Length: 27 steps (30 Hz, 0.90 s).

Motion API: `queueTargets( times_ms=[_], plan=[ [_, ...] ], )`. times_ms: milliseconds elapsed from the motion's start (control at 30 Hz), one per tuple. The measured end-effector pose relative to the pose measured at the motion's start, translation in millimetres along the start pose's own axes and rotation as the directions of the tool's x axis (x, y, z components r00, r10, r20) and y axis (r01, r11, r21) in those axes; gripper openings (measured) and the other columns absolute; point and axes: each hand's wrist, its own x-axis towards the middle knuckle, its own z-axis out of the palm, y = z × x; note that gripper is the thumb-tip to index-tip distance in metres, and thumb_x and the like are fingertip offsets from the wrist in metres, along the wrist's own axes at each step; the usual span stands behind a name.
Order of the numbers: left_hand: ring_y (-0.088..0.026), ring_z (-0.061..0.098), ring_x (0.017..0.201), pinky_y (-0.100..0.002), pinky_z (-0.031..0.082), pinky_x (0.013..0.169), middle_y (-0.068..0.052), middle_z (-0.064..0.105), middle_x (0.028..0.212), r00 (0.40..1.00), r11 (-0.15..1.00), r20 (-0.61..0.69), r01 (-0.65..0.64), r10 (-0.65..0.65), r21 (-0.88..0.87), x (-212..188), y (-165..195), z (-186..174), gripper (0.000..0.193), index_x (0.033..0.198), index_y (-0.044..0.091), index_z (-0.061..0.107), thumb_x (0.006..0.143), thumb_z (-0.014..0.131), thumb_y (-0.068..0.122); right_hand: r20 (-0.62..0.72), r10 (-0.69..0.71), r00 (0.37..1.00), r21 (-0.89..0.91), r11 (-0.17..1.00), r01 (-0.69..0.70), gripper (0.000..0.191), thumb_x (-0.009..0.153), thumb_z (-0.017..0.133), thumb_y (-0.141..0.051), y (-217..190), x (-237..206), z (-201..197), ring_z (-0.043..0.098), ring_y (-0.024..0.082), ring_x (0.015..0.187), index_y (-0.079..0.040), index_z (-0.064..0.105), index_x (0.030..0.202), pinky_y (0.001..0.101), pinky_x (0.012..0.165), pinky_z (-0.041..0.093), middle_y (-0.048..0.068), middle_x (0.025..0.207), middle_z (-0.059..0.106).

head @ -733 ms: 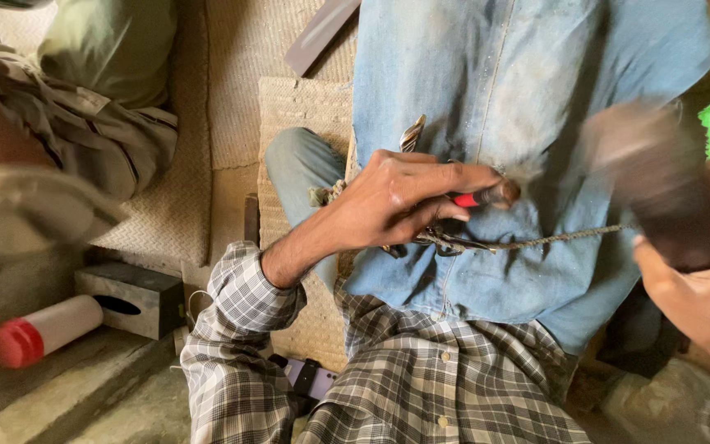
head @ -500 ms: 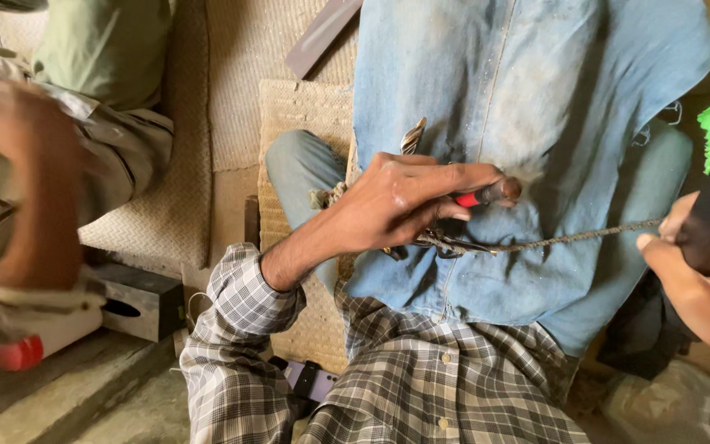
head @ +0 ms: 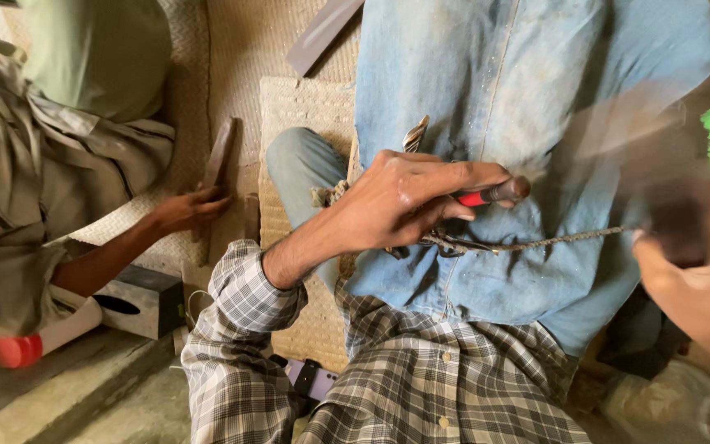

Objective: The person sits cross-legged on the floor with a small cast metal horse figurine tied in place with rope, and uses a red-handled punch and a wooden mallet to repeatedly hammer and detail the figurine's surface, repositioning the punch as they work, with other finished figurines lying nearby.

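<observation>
While the red-handled punch [head: 486,195] is gripped upright on the denim [head: 527,90] by the left hand [head: 408,201], the right hand [head: 696,288] is clenched on a blurred mallet [head: 659,177]. No finished hole can be seen beside the punch; striking is judged under way.

grey-white checked sleeve [head: 240,304], buttoned cuff

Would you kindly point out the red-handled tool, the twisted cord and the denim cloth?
red-handled tool [head: 477,197], head view, on the red handle beside the fingers.
twisted cord [head: 564,239], head view, on its taut middle stretch.
denim cloth [head: 486,74], head view, on its bare upper panel.
</observation>
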Motion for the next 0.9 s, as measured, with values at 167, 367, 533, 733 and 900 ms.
queueTargets(
  times_ms=[167,367,533,733,900],
  plan=[
    [-0.016,0.071,0.081,-0.034,0.056,0.066,-0.003,0.076,0.100,0.999,0.999,-0.048,-0.016,0.017,0.033,-0.9,-0.1,-0.1,0.056,0.147,0.015,0.054,0.097,0.077,0.006,-0.026,-0.052,0.998,0.241,0.969,0.057,0.022,0.100,0.072,0.000,16.0,-2.4,7.7,0.060,0.014,0.081,-0.003,0.056,0.114,0.0292,0.074,0.049,0.005,0.091,0.059],
    [-0.013,0.073,0.084,-0.031,0.059,0.067,-0.002,0.078,0.102,0.999,0.999,-0.032,-0.016,0.017,0.043,1.3,-4.5,5.1,0.057,0.146,0.013,0.054,0.095,0.076,0.003,0.010,-0.250,0.968,-0.136,0.959,0.249,0.035,0.084,0.072,0.003,31.6,3.4,2.3,0.056,0.022,0.074,0.008,0.062,0.118,0.0358,0.066,0.046,0.016,0.090,0.058],
    [-0.012,0.077,0.087,-0.028,0.063,0.068,-0.003,0.078,0.111,1.000,1.000,-0.019,-0.005,0.004,-0.017,1.9,-6.3,7.0,0.056,0.147,0.014,0.055,0.096,0.072,-0.004,0.015,0.066,0.998,0.224,0.972,-0.068,0.018,0.106,0.074,-0.001,50.2,-4.8,13.3,0.058,0.015,0.077,0.001,0.056,0.112,0.0278,0.073,0.049,0.010,0.093,0.058],
    [-0.014,0.076,0.091,-0.031,0.062,0.071,-0.001,0.078,0.115,0.999,1.000,-0.030,0.014,-0.014,-0.022,1.6,-2.6,5.1,0.059,0.148,0.017,0.054,0.096,0.074,-0.002,-0.079,0.039,0.996,0.199,0.980,-0.022,0.040,0.100,0.069,0.001,34.9,-5.9,12.3,0.064,0.017,0.097,0.003,0.053,0.137,0.0288,0.086,0.053,0.013,0.111,0.065],
    [-0.014,0.074,0.086,-0.031,0.061,0.072,-0.001,0.076,0.120,0.999,0.999,-0.033,0.020,-0.020,-0.027,0.0,-2.8,5.9,0.059,0.149,0.016,0.053,0.096,0.075,0.001,-0.146,-0.126,0.981,0.053,0.990,0.134,0.054,0.093,0.070,0.003,15.2,-4.5,12.9,0.065,0.022,0.095,0.004,0.049,0.143,0.0333,0.081,0.052,0.018,0.110,0.064]
  ],
)
